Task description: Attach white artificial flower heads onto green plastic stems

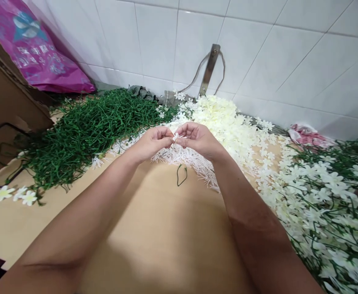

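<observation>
**Pinching a small white piece over the middle of the table**

Item 1, left hand (152, 143): reaches in from the near left with the fingers curled. Thumb and forefinger are closed tight on the small white piece (175, 137).

Item 2, right hand (197, 139): reaches in from the near right with the fingers curled. Its fingertips are closed on the same piece and meet those of the other hand.

Item 3, small white piece: held between both sets of fingertips, above the far middle of the wooden table (166, 237). It is too small for its form to be told.

Item 4, heap of white spiky parts (185, 161): lies on the table directly under the hands and spreads to the right.

Item 5, green stem loop (181, 175): sits just near of the hands. Whether it hangs from them or lies on the table cannot be told.

Item 6, mound of green stems (83, 126): lies far left of the hands, well apart from them.

Item 7, pile of cream petals (224, 122): lies far right of the hands, against the tiled wall (258, 49).

Item 8, flowered sprays (328, 196): white blooms on green stems, heaped along the right edge.

Item 9, three loose flowers (13, 194): lie at the near left of the table.

Item 10, pink bag (34, 53): sits in the far left corner, above a cardboard box (4, 94).

Item 11, metal bracket (209, 69): fixed to the wall beyond the petals.

Item 12, pink cloth (307, 136): lies far right, at the foot of the wall.
</observation>
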{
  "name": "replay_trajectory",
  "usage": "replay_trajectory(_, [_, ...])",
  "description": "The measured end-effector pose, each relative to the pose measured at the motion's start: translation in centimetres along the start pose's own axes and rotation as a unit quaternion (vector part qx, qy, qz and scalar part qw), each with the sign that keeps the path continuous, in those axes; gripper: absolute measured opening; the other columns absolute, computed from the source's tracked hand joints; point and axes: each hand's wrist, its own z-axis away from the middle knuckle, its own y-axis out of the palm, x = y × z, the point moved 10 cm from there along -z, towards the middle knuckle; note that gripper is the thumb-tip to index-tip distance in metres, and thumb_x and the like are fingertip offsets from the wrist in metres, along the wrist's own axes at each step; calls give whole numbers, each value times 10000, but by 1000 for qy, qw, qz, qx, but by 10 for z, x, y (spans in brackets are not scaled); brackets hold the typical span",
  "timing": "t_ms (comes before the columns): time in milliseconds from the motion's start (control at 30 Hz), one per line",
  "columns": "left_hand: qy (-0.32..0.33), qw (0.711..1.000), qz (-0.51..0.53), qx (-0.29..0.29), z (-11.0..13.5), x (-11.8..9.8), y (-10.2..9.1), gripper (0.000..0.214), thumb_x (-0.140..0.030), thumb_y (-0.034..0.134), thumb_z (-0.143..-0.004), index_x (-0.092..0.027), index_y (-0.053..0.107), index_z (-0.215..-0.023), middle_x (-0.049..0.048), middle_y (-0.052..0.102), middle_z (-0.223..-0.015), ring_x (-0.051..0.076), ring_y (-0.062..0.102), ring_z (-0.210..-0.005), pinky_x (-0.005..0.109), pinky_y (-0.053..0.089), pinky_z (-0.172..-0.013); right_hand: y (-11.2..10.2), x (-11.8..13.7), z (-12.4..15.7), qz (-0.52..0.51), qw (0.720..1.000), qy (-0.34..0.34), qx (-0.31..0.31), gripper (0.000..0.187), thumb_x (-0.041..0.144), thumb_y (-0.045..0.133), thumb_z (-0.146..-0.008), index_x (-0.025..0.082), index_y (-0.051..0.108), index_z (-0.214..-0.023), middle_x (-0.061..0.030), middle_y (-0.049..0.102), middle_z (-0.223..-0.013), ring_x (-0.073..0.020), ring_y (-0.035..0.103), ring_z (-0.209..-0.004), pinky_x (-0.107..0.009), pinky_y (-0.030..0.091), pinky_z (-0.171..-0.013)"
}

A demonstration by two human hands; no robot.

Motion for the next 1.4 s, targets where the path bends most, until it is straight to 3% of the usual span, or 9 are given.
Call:
replay_trajectory(133, [-7, 1000, 0, 0, -2, 7, -3, 87, -225, 590, -645, -160, 533, -654, -41, 489, -564, 78, 434, -554, 221, 344, -561, -1, -10, -2, 25, 999, 27, -11, 386, 401, 812, -569, 183, 545, -742, 34, 548, -647, -73, 475, -579, -253, 377, -538])
replay_trajectory(267, [6, 1000, 3, -14, -3, 8, -5, 114, -255, 592, -656, -160, 530, -662, -36, 496, -579, 82, 450, -571, 221, 361, -579, -5, -9, -1, 31, 999, -1, -42, 363, 401, 801, -579, 175, 550, -711, 28, 552, -667, -83, 483, -618, -263, 386, -592])
replay_trajectory(500, [7, 997, -74, 27, 1, 11, 21, 167, -327, 558, -714, -169, 516, -680, -18, 516, -601, 92, 427, -545, 222, 325, -538, -26, -11, 28, 29, 993, -19, -109, 292, 357, 788, -597, 166, 577, -658, 22, 578, -670, -89, 503, -647, -262, 397, -636])
replay_trajectory(600, [-30, 972, -229, 35, 16, 26, 26, 251, -408, 513, -764, -180, 536, -660, 0, 531, -596, 118, 441, -556, 237, 319, -542, -32, -37, 44, -25, 991, 29, -131, 350, 377, 822, -531, 166, 572, -657, 35, 571, -633, -81, 502, -606, -257, 413, -619])
replay_trajectory(767, [-78, 885, -457, 47, 50, 44, 41, 326, -518, 517, -768, -201, 561, -704, 64, 625, -729, 207, 555, -672, 279, 314, -556, -24, -77, 55, -104, 981, 82, -141, 440, 463, 819, -488, 172, 545, -674, 37, 587, -595, -87, 543, -584, -263, 446, -626])
replay_trajectory(1000, [-76, 853, -513, 64, 51, 44, 69, 190, -265, 401, -826, -192, 570, -778, 128, 664, -846, 284, 625, -809, 316, 384, -607, -39, -76, 54, 5, 983, 42, -178, 330, 354, 793, -542, 176, 535, -642, 60, 533, -536, -72, 463, -523, -230, 368, -543])
replay_trajectory(1133, [-84, 843, -525, 80, 52, 46, 66, 206, -272, 394, -832, -195, 570, -758, 131, 667, -856, 302, 628, -823, 330, 390, -617, -48, -78, 57, -23, 980, 41, -192, 342, 379, 794, -551, 181, 540, -665, 48, 557, -566, -80, 492, -543, -238, 391, -560])
replay_trajectory(1300, [-65, 852, -516, 68, 51, 43, 67, 252, -412, 456, -837, -187, 566, -860, 135, 666, -904, 299, 628, -847, 333, 407, -631, -39, -77, 55, -43, 983, 38, -173, 357, 387, 806, -554, 178, 549, -685, 47, 559, -576, -88, 528, -580, -247, 430, -603])
replay_trajectory(1400, [-67, 846, -522, 84, 50, 47, 73, 200, -316, 427, -847, -189, 579, -863, 128, 672, -899, 284, 631, -849, 328, 404, -624, -39, -75, 55, -45, 983, 32, -174, 378, 408, 813, -553, 172, 554, -696, 42, 568, -563, -86, 540, -572, -243, 440, -595])
